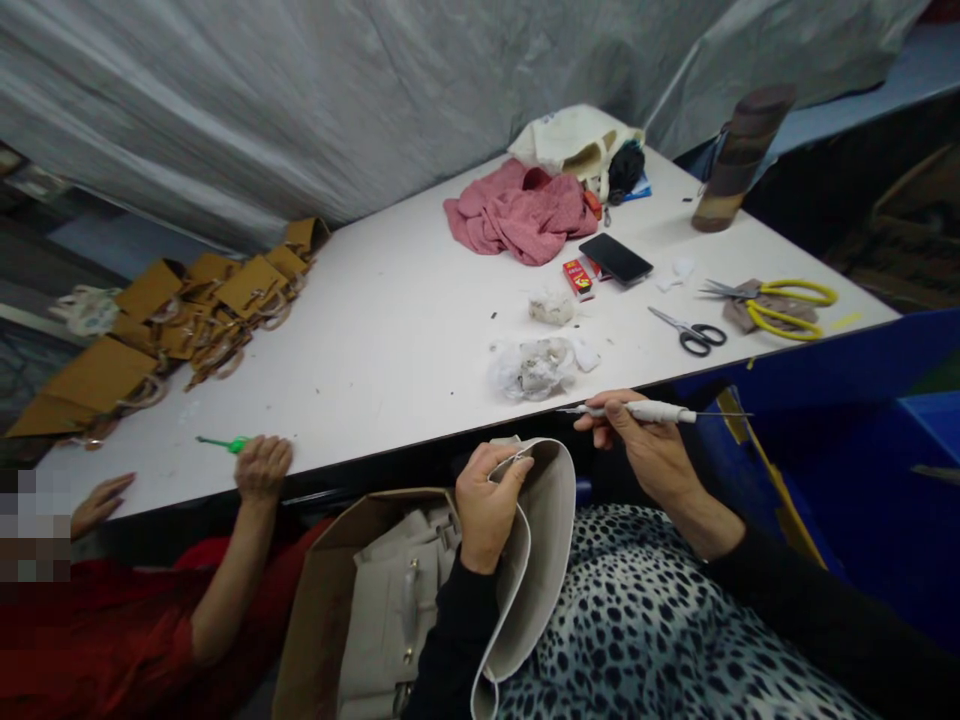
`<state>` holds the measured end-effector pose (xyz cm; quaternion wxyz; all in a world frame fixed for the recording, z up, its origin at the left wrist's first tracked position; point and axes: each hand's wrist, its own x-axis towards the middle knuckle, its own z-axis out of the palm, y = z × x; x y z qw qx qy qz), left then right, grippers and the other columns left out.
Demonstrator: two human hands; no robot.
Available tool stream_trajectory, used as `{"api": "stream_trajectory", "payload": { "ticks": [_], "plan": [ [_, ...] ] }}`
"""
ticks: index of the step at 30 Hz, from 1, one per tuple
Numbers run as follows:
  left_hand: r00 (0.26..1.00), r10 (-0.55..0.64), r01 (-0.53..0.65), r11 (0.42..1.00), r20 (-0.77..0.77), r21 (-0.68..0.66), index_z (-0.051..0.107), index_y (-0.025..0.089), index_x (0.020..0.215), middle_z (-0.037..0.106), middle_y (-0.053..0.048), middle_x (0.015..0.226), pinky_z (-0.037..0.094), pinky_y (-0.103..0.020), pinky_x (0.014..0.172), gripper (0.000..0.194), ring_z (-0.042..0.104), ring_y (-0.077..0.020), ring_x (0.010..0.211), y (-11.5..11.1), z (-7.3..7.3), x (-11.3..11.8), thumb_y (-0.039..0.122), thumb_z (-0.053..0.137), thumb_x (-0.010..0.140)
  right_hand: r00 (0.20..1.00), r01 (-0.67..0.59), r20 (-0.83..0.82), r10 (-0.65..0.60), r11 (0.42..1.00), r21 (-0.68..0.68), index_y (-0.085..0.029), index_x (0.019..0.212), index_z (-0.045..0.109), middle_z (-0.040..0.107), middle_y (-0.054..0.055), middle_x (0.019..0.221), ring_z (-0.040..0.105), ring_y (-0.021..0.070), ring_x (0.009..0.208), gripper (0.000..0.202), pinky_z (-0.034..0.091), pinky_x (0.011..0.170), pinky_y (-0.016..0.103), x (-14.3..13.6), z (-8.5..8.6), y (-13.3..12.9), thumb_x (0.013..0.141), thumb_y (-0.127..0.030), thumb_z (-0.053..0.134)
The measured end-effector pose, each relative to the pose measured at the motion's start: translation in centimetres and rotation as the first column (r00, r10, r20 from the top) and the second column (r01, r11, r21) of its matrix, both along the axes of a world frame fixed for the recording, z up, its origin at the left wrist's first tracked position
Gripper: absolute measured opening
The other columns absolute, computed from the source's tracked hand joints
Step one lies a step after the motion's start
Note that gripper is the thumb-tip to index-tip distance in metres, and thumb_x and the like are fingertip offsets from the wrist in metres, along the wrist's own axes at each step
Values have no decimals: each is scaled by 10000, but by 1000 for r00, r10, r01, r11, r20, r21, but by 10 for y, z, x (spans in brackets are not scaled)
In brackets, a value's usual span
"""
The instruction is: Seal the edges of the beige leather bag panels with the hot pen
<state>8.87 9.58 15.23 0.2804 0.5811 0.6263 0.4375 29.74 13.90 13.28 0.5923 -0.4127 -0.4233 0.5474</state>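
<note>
Grey sheeting (360, 100) hangs behind a white table (390, 320); left fingers (482, 460) pinch beige material (553, 520), right fingers (621, 419) a white tool (658, 411).

L hand (487, 505) in a pinch, thumb (517, 470) against bent fingers (480, 462), back of hand up; L forearm (456, 625) rises from bottom edge, black-sleeved to approx. the wrist; R hand (652, 445) farther fwd., thumb & fingers in a grip, pointing L; R wrist (716, 525) bare; R forearm (810, 590) slants in from lower R, also black-sleeved.
</note>
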Motion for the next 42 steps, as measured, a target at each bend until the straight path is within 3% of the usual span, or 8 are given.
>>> {"api": "stream_trajectory", "payload": {
  "ticks": [6, 14, 22, 25, 30, 34, 38, 42],
  "plan": [
    [982, 189, -190, 981, 16, 41, 756, 201, 790, 695, -6, 782, 484, -275, 732, 121, 639, -168, 748, 2, 16, -28, 302, 731, 852, 1000, -2, 0, 2, 1000, 4, -219, 1081, 695, 797, 63, 880, 639, 141, 605, 330, 492, 542, 263, 6, 1, -1, 985, -531, 647],
    [780, 547, -600, 792, 303, 114, 704, 143, 770, 593, 28, 645, 412, -232, 579, 227, 521, -103, 568, -13, 56, -99, 323, 817, 691, 996, -38, 75, 40, 999, -25, -231, 1083, 698, 764, 39, 754, 613, 136, 532, 315, 474, 497, 252, 8, 10, -3, 968, -523, 675],
    [589, 739, -804, 574, 327, 152, 683, 143, 782, 611, 32, 678, 446, -255, 622, 236, 547, -116, 603, -53, 39, -89, 321, 812, 696, 971, -182, 137, 195, 978, -100, -206, 966, 672, 759, 35, 773, 672, 142, 613, 346, 532, 549, 234, -5, 1, -4, 829, -486, 822],
    [577, 755, -816, 549, 311, 179, 702, 136, 798, 633, 19, 704, 457, -270, 652, 245, 562, -126, 634, -55, 27, -88, 335, 813, 709, 943, -296, 123, 309, 949, -109, -206, 925, 642, 722, 5, 731, 655, 134, 569, 372, 505, 507, 224, -16, -5, -10, 795, -491, 841],
    [581, 770, -813, 561, 263, 155, 697, 137, 818, 634, 15, 712, 455, -270, 640, 290, 565, -130, 632, -50, 15, -96, 393, 800, 730, 745, -606, 304, 594, 793, -63, -223, 946, 669, 657, -33, 677, 609, 122, 506, 291, 426, 475, 225, -38, -8, -17, 906, -504, 731],
    [572, 768, -812, 580, 287, 67, 671, 141, 794, 641, 14, 719, 467, -267, 659, 305, 584, -133, 652, -49, 10, -101, 409, 793, 715, 546, -711, 646, 533, 703, 22, -259, 924, 684, 711, -13, 751, 656, 163, 643, 218, 404, 577, 254, -56, -6, -14, 906, -467, 746],
    [602, 750, -783, 621, 272, 21, 708, 121, 819, 676, -13, 719, 489, -276, 660, 331, 609, -143, 654, -54, 2, -104, 411, 813, 700, 328, -765, 831, 450, 643, -46, -273, 940, 648, 717, -4, 776, 642, 203, 651, 322, 281, 550, 263, -77, -6, -11, 788, -469, 853],
    [633, 742, -764, 645, 221, 25, 766, 119, 913, 747, -55, 827, 515, -284, 697, 345, 667, -172, 729, -60, -6, -107, 365, 837, 682, 290, -773, 833, 472, 629, -87, -245, 956, 602, 704, 7, 816, 633, 205, 695, 309, 285, 579, 263, -88, -10, -10, 796, -365, 837]
  ]
}}
